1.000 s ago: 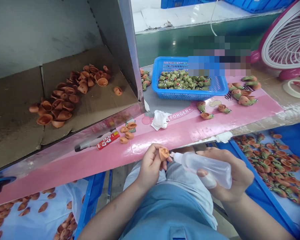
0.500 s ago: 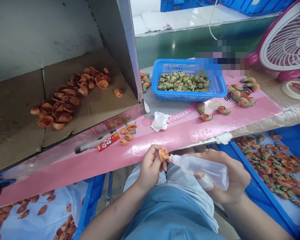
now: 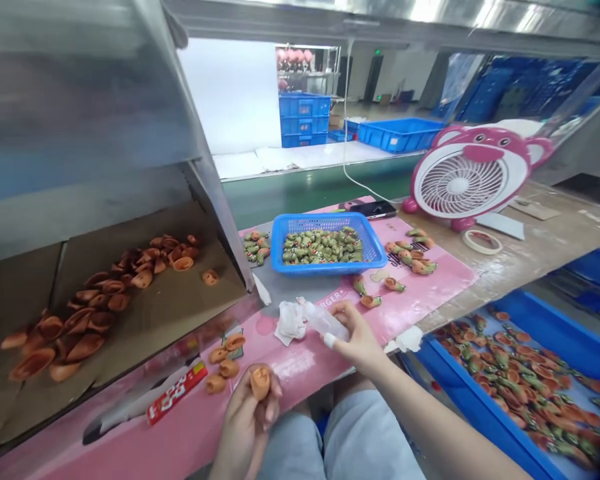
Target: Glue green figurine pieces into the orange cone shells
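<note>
Low at centre frame, the left hand (image 3: 245, 427) curls around a hollow orange cone-shaped piece (image 3: 260, 383), while the right hand (image 3: 361, 337) grips a clear plastic squeeze bottle (image 3: 325, 321) (white-tipped nozzle) above a pink printed board (image 3: 430, 280).

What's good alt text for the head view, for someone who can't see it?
A person's left hand holds an orange cup-shaped piece while the right hand grips a clear squeeze bottle above a pink-covered bench. On the bench sits a blue basket of green-and-orange pieces; more orange pieces lie on a cardboard-lined shelf.
</note>
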Demonstrator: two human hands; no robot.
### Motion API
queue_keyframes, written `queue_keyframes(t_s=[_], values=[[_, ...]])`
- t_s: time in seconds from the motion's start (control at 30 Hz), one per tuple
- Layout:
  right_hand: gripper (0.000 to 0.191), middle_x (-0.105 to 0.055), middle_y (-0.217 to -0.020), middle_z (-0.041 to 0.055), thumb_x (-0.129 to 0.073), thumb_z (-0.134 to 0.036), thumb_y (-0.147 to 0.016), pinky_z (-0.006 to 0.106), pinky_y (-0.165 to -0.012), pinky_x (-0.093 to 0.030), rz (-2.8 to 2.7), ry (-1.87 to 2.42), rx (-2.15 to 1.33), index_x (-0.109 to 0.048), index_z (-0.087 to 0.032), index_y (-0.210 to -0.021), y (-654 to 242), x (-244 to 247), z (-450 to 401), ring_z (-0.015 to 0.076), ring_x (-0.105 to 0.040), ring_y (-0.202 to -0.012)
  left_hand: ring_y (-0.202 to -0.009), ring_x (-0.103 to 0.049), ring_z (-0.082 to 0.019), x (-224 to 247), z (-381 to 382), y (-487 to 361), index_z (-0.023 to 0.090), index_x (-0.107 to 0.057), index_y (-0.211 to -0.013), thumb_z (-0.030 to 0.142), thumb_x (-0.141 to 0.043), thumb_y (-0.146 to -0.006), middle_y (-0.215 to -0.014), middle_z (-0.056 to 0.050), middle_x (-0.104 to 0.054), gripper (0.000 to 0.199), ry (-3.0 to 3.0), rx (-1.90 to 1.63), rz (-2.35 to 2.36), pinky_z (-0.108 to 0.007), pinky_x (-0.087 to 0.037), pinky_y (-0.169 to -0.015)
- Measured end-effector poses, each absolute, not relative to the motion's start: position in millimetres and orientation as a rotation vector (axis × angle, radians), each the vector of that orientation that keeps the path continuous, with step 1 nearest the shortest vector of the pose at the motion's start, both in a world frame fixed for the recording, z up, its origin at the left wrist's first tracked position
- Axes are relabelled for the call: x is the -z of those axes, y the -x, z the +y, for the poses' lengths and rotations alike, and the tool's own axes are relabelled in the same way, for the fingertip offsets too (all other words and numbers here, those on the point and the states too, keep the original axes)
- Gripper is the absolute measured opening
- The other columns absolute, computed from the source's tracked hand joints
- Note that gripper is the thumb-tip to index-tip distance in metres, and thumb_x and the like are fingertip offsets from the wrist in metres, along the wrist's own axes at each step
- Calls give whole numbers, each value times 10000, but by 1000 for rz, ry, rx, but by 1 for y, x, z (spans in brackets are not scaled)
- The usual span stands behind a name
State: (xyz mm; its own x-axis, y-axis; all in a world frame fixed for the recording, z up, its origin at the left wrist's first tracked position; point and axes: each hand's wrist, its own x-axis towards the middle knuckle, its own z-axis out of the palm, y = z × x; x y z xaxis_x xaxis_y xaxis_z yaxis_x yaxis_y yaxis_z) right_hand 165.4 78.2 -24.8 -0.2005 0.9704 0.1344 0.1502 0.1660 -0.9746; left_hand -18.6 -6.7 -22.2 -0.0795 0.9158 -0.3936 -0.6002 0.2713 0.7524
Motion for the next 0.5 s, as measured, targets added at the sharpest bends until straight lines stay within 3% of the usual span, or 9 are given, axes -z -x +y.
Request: queue_keyframes(t_s=[0.33, 0.5], values=[[338, -555, -968, 38, -505, -138, -676, 304, -803, -439, -1725, 1053, -1098, -387, -199, -987, -151, 49, 134, 155, -552, -905, -384, -316, -22, 20, -2, 15, 162, -547, -734, 353, -695, -602, -575, 13, -517, 276, -347, -1327, 1131, -132, -248, -372], [552, -527, -1109, 63, -537, -93, -627, 349, -876, -406, -1884, 1184, -889, -366, -215, -1138, -164, 37, 126, 184, -510, -1030, -362, -328, -26, 29, -1, 20, 169, -547, -732, 374, -713, -576, -568, 7, -530, 306, -383, -1278, 1099, -144, -237, -366]])
